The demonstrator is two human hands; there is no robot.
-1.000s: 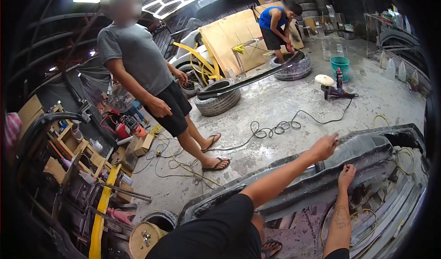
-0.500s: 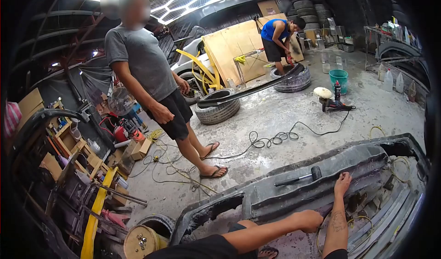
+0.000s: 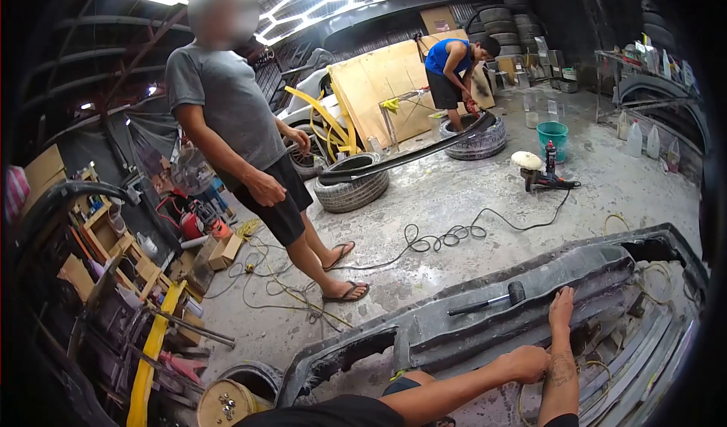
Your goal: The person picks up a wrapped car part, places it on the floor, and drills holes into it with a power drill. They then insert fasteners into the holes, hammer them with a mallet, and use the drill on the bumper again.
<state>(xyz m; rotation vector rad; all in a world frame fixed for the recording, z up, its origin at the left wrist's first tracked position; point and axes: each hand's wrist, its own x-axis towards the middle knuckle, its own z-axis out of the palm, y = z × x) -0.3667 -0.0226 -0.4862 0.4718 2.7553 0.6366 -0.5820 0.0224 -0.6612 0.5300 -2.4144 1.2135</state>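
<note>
A large dark grey car bumper (image 3: pixel 447 349) lies in front of me, its hollow inner side facing up. A black mallet (image 3: pixel 516 294) rests on it, handle pointing left. My right hand (image 3: pixel 562 307) is against the bumper's raised inner ridge, right of the mallet head, fingers stretched along it. Closed into a fist, my left hand (image 3: pixel 530 364) is beside my right forearm, over the bumper's near side. Whether anything is inside that fist is hidden.
A person in grey (image 3: pixel 227 112) stands across the bumper. Farther back, another person (image 3: pixel 450 63) bends over a long black part (image 3: pixel 409 154) laid across tires. A polisher (image 3: pixel 549 178) with a looping cord, a green bucket (image 3: pixel 553 135) and a round container (image 3: pixel 219 406) stand on the floor.
My left fist has shifted right, closer to my right forearm. The fingers of my right hand look straighter along the ridge. The view has tilted slightly.
</note>
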